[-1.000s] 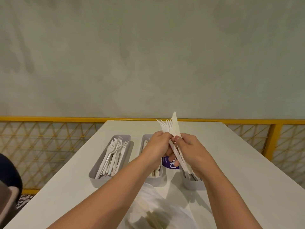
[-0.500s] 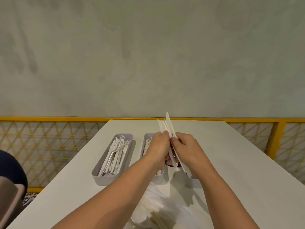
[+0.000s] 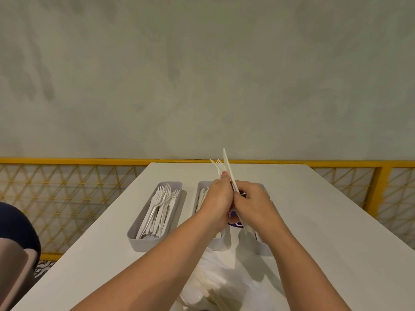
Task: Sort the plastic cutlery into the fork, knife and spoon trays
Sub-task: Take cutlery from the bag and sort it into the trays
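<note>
White rectangular table (image 3: 336,221), top matte and level. Landmark: grey fork tray (image 3: 143,242), lying lengthwise on the top and loaded with white plastic forks (image 3: 159,207), tines towards the far edge. Second grey tray (image 3: 221,243), just right of the fork tray and parallel to it, not touching; contents white, type not determinable. Third grey tray (image 3: 262,249), further right of the fork tray, mostly hidden; only its near corner is visible. Purple printed item (image 3: 234,222), on the top between the second and third trays; partly hidden. Clear plastic bag (image 3: 253,288), nearer than the fork tray and to its right; holds loose white cutlery (image 3: 211,286).
</note>
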Action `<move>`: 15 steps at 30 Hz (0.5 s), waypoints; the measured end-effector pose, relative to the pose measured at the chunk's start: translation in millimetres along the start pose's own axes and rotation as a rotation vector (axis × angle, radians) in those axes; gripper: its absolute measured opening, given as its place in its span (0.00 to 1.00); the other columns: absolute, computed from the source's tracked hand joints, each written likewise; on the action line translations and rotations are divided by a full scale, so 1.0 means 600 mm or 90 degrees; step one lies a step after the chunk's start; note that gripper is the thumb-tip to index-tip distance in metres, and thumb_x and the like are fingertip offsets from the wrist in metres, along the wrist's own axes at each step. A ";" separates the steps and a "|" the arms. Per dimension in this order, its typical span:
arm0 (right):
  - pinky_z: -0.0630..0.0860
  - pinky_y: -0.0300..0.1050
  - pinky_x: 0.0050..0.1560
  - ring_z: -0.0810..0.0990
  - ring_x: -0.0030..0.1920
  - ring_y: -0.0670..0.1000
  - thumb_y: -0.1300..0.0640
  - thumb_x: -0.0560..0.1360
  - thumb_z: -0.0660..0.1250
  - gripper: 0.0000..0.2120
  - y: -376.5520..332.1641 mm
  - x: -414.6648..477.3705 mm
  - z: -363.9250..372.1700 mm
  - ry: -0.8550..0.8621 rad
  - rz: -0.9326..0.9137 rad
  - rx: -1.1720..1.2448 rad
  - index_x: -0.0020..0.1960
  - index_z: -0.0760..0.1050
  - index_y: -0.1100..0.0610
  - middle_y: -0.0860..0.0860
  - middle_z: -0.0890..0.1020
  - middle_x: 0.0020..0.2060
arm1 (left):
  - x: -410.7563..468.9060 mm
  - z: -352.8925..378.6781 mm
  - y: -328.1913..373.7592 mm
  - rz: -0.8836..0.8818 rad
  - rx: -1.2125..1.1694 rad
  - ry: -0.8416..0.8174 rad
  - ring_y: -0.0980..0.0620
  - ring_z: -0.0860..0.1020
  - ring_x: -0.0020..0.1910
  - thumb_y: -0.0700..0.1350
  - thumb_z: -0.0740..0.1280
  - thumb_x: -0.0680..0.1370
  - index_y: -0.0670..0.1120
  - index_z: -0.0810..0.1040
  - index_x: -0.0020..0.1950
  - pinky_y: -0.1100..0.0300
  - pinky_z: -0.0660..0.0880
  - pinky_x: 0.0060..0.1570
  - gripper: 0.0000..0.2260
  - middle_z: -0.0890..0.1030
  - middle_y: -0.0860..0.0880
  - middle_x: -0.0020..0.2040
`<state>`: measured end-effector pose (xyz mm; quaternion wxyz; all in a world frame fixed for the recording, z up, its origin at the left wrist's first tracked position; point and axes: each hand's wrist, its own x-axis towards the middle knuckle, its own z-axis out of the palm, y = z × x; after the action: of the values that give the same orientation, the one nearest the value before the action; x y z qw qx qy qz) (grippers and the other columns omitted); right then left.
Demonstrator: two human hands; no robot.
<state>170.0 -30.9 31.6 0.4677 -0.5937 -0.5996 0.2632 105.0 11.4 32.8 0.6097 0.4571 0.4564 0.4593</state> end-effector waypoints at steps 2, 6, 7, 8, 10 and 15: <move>0.82 0.47 0.38 0.80 0.35 0.52 0.63 0.78 0.56 0.12 0.000 0.003 -0.004 -0.020 0.028 0.017 0.43 0.77 0.56 0.54 0.79 0.38 | -0.005 -0.003 0.003 -0.013 0.009 -0.025 0.49 0.73 0.33 0.48 0.51 0.82 0.44 0.75 0.44 0.65 0.67 0.24 0.16 0.75 0.45 0.36; 0.82 0.54 0.48 0.84 0.41 0.57 0.63 0.77 0.55 0.13 0.004 0.008 -0.009 -0.065 0.097 0.073 0.43 0.78 0.56 0.57 0.83 0.37 | -0.005 -0.012 0.003 -0.005 0.056 -0.030 0.48 0.72 0.30 0.38 0.52 0.78 0.41 0.72 0.45 0.63 0.69 0.25 0.10 0.73 0.43 0.33; 0.82 0.52 0.48 0.84 0.42 0.56 0.63 0.78 0.55 0.13 0.003 0.009 -0.010 -0.077 0.108 0.090 0.44 0.78 0.56 0.56 0.83 0.38 | -0.001 -0.015 0.003 -0.002 0.057 -0.022 0.48 0.73 0.31 0.37 0.52 0.78 0.41 0.72 0.46 0.60 0.72 0.27 0.10 0.74 0.42 0.35; 0.82 0.49 0.47 0.84 0.43 0.54 0.63 0.78 0.56 0.14 0.003 0.010 -0.010 -0.090 0.114 0.113 0.45 0.79 0.55 0.55 0.83 0.38 | 0.005 -0.020 0.004 0.004 0.054 -0.011 0.48 0.74 0.32 0.37 0.51 0.79 0.41 0.71 0.47 0.56 0.75 0.31 0.09 0.75 0.42 0.37; 0.82 0.44 0.44 0.82 0.43 0.48 0.62 0.79 0.56 0.13 0.003 0.011 -0.012 -0.099 0.124 0.146 0.45 0.78 0.52 0.51 0.82 0.39 | 0.022 -0.033 0.008 0.018 0.062 0.018 0.48 0.74 0.35 0.38 0.51 0.80 0.42 0.70 0.48 0.48 0.80 0.41 0.09 0.74 0.42 0.38; 0.78 0.38 0.31 0.76 0.39 0.47 0.61 0.80 0.56 0.09 0.008 0.011 -0.018 -0.079 0.145 0.143 0.50 0.74 0.52 0.52 0.76 0.40 | 0.076 -0.108 0.026 0.009 0.350 0.109 0.52 0.68 0.30 0.39 0.54 0.81 0.39 0.69 0.53 0.62 0.70 0.25 0.07 0.68 0.46 0.34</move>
<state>182.7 -26.6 33.6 0.4605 -0.5845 -0.5228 0.4160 46.7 67.4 31.0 0.4191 0.5679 0.6104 0.3595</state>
